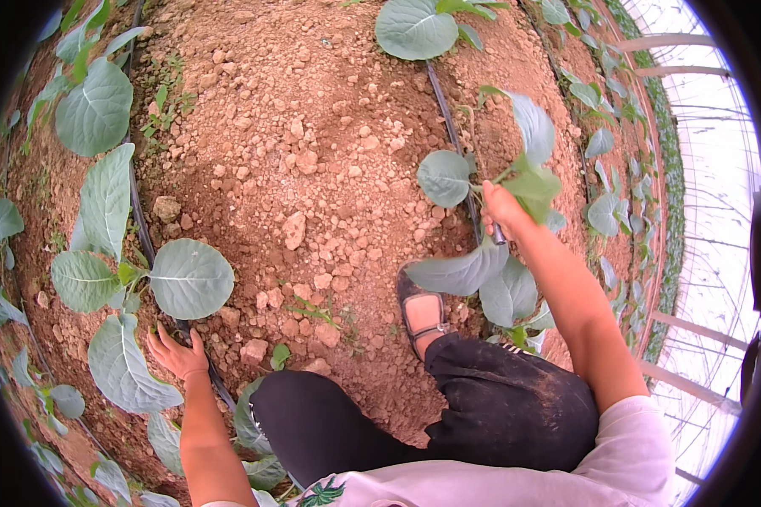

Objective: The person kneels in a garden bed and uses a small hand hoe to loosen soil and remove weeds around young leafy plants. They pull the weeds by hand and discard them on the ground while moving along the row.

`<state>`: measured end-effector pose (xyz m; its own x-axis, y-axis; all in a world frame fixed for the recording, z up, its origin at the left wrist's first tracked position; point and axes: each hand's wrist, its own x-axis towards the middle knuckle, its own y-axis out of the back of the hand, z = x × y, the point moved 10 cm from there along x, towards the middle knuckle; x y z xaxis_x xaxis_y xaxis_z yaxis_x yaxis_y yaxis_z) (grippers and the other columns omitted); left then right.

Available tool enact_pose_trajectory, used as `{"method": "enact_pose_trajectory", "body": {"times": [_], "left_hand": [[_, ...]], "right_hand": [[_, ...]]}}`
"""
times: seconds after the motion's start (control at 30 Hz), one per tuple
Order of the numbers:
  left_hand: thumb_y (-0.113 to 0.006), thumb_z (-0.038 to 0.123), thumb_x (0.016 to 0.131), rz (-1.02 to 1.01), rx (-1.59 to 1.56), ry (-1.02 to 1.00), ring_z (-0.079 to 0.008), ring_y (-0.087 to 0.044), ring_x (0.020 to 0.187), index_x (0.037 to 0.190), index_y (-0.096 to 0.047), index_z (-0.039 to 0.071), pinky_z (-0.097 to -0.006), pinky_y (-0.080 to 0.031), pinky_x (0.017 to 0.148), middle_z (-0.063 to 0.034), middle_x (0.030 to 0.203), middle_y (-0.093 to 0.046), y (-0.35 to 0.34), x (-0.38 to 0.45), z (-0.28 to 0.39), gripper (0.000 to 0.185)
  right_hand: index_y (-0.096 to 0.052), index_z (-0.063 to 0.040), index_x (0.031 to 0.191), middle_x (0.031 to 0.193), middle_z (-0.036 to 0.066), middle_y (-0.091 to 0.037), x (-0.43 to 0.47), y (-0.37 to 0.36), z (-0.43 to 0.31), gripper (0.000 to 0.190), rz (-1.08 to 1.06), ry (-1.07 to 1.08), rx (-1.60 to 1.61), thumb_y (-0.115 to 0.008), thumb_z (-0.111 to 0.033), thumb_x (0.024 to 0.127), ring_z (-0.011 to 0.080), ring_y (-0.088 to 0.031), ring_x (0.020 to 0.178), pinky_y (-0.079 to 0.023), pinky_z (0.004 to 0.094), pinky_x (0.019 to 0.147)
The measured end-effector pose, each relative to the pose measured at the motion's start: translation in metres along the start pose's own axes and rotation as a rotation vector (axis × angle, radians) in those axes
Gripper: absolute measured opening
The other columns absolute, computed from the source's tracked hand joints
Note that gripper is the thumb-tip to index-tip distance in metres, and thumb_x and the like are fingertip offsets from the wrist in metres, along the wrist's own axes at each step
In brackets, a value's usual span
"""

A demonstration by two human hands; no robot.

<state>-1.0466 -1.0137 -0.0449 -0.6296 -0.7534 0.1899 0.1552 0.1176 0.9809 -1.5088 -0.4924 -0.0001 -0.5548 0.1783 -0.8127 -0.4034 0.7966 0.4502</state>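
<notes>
My left hand (176, 355) is on the soil with its fingers spread, beside a black drip line (141, 222) and just below a young brassica plant (190, 279) with broad blue-green leaves. Nothing shows in it. Across the bare strip, my right hand (504, 208) is closed around a dark handle (499, 234), whose blunt end pokes out below the fist; the rest of that object is hidden. Leaves of another brassica plant (444, 177) surround this hand, and some (533, 190) are blurred above the wrist. A second drip line (447, 114) runs close by.
Cloddy reddish soil (304, 190) fills the strip between the rows. My right shoe (422, 310) rests near low leaves (507, 291). Small weeds (162, 120) grow along the left row. More plant rows and white sheeting (713, 190) with frame bars lie at right.
</notes>
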Motion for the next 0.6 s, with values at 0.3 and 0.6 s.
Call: {"method": "enact_pose_trajectory", "body": {"times": [0.3,0.6], "left_hand": [[-0.066,0.038,0.073,0.009,-0.019,0.015,-0.0406,-0.027,0.129,0.134,-0.039,0.007,-0.0513,-0.025,0.106,-0.0208,0.138,-0.033,0.001,-0.001,-0.004,0.073],[-0.065,0.04,0.072,0.019,-0.034,0.021,-0.0417,-0.029,0.127,0.13,-0.044,0.005,-0.0527,-0.025,0.104,-0.0217,0.134,-0.037,0.01,0.001,0.005,0.071]], "right_hand": [[-0.039,-0.007,0.091,0.061,0.003,-0.039,-0.063,-0.01,0.014,0.032,-0.03,0.023,0.019,-0.034,-0.038,0.097,0.0132,-0.034,0.041,-0.034,0.0307,0.036],[-0.035,-0.004,0.089,0.061,0.004,-0.041,-0.065,-0.035,-0.056,0.026,0.168,0.474,0.308,-0.043,-0.028,0.096,0.0134,-0.04,0.038,-0.035,0.0303,0.032]]}}
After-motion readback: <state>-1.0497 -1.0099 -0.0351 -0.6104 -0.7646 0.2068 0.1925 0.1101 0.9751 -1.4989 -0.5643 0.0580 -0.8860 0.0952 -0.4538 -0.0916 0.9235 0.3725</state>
